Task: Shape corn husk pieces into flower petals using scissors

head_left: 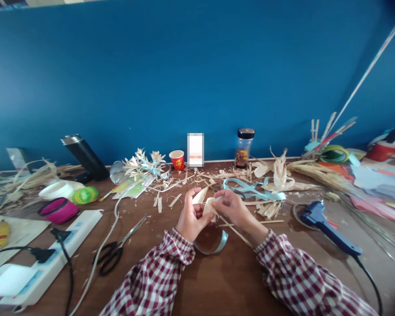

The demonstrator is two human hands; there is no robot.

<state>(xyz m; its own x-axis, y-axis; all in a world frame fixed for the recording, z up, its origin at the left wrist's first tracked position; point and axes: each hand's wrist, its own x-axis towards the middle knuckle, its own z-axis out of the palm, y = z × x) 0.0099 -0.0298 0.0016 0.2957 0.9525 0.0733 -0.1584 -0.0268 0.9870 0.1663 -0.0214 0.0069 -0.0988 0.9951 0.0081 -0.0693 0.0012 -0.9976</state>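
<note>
Brown tabletop [213, 292] spreads out below a plain blue wall [197, 66], crowded with craft materials and pale scraps. At the near left lies a white power strip [82, 228] with black plugs in it. To its right, a pair of black-handled scissors [113, 256] rests on the table, within no one's grip. At near centre, a curl of pale blue ribbon [213, 252] lies just below the hands.

Two hands in checked cuffs meet above the middle of the table. Between them is a small cream corn-husk piece [210, 208]. The left hand [192, 217] pinches it between thumb and fingers; the right hand [233, 206] has its thumb and fingertips pressed together at the upper right edge. The step in hand appears to be shaping or folding the husk; the next move seems to call for a steady left pinch and fine adjustment by the right fingertips.

Right of the hands, a blue glue gun [329, 228] lies on its side, untouched. Farther back, husk shavings are strewn about, with a bunch of husk flowers [145, 164] at left. Near the wall stand a red paper cup [177, 161] and, to its right, a black-lidded jar [244, 149].
</note>
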